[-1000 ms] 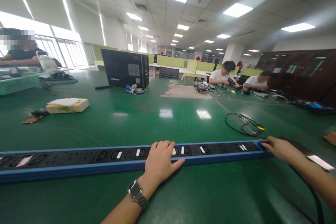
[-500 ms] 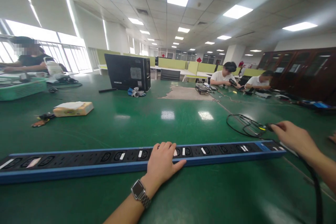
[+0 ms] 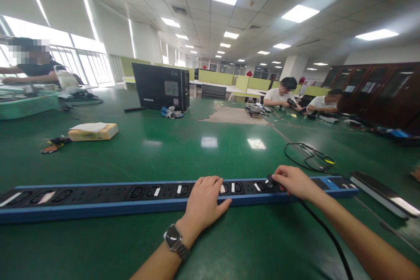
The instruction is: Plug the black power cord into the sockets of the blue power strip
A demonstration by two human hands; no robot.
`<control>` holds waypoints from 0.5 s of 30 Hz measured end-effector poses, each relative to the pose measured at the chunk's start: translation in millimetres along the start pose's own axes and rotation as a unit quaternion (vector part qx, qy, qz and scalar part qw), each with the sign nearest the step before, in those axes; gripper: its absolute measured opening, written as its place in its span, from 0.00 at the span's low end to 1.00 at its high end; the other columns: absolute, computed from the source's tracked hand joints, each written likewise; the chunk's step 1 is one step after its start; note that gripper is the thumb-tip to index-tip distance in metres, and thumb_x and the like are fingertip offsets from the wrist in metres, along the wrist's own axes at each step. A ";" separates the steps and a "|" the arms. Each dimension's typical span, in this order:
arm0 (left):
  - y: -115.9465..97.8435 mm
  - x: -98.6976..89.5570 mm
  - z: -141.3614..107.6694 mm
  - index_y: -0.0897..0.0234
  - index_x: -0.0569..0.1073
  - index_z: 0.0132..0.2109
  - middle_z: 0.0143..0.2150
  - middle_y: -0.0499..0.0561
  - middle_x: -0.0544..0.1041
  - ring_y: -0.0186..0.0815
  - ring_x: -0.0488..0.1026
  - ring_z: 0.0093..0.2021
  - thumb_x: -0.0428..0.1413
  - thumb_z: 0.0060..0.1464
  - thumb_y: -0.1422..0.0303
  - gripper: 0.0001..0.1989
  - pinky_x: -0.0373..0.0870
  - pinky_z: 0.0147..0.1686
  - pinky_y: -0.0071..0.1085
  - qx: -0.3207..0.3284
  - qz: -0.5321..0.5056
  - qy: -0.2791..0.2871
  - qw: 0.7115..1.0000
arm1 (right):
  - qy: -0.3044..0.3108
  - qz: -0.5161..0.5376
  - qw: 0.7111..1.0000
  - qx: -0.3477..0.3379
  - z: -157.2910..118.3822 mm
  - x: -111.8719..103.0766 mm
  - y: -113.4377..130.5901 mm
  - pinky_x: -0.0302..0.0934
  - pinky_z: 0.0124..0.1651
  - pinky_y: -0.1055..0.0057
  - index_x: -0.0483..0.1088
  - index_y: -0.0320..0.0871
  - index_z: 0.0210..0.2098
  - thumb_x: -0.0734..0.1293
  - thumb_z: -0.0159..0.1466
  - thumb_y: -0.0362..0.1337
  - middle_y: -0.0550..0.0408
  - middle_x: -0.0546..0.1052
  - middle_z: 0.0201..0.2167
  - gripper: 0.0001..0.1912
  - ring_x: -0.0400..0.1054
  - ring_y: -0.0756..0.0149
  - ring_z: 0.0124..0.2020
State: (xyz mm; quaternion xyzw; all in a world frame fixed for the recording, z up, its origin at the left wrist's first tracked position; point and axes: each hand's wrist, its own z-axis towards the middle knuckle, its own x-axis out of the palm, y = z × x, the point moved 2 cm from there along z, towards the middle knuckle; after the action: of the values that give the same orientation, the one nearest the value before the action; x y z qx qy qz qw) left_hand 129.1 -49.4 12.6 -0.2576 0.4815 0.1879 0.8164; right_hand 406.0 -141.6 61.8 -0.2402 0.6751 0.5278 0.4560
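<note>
A long blue power strip point(image 3: 108, 215) with black sockets and white labels lies across the green table. My left hand point(image 3: 205, 199), wearing a watch, rests over its middle, fingers draped toward the far edge and thumb along the near side, gripping it. Between the fingertips of my right hand point(image 3: 293, 181) is a black plug point(image 3: 270, 181), held just over the sockets right of the middle. Whether its prongs touch the strip I cannot tell. From that hand a black cable point(image 3: 328, 232) trails down to the bottom edge of the view.
Beyond the strip's right end lies a coiled black cable point(image 3: 308, 157), with a dark flat-topped object point(image 3: 382, 194) nearer. A tissue pack point(image 3: 93, 132), green basket point(image 3: 29, 105), computer case point(image 3: 160, 87) and gloves point(image 3: 171, 112) stand farther off. Other people sit around the table.
My right hand has moved left with the plug, from beyond the strip's right end to above its sockets. My left hand has stayed on the strip.
</note>
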 end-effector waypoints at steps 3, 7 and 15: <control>-0.6 0.1 -0.3 0.65 0.70 0.54 0.53 0.57 0.73 0.47 0.67 0.53 0.55 0.54 0.55 0.25 0.61 0.56 0.44 0.001 -0.007 -0.001 1.000 | 0.015 -0.005 0.999 -0.032 1.6 10.5 21.9 0.57 0.24 0.75 0.71 0.43 0.36 0.59 0.62 0.43 0.59 0.73 0.19 0.13 0.68 0.69 0.19; -1.2 0.1 -0.2 0.65 0.70 0.53 0.52 0.57 0.73 0.47 0.67 0.52 0.56 0.54 0.55 0.24 0.62 0.55 0.44 0.003 -0.012 -0.003 1.000 | 0.015 -0.028 0.996 -0.078 -0.2 25.1 46.6 0.58 0.29 0.75 0.73 0.44 0.38 0.60 0.61 0.41 0.59 0.74 0.20 0.13 0.70 0.68 0.24; -2.3 -1.3 -2.0 0.65 0.71 0.52 0.51 0.57 0.74 0.48 0.67 0.52 0.57 0.53 0.56 0.23 0.61 0.56 0.46 0.003 -0.033 -0.018 0.999 | -0.034 -0.109 0.991 -0.070 -2.6 30.5 58.4 0.55 0.32 0.71 0.74 0.45 0.35 0.60 0.62 0.43 0.54 0.77 0.27 0.13 0.70 0.64 0.30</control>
State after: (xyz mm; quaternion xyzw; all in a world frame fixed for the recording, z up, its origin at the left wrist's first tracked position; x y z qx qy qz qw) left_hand 128.3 -52.5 13.5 -0.2678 0.4586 0.1640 0.8313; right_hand 343.8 -120.1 64.2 -0.3258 0.5901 0.5288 0.5157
